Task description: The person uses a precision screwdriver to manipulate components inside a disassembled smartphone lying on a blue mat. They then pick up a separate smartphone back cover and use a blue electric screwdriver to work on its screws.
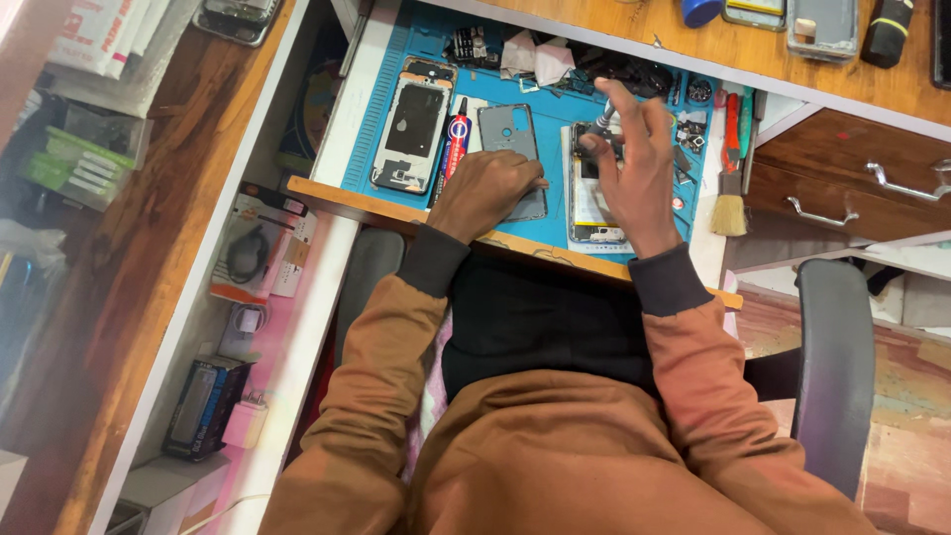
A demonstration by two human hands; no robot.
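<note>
Brown jacket sleeves up close, both hands over the blue mat (555, 124).

My left hand (485, 193) lies flat on a grey back cover (510, 139); right hand (634, 168) pinches a screwdriver (606, 117) over the opened phone (591, 203). I'd say thin, fragile, hold by edges. I count two phone bodies, one cover.
</note>
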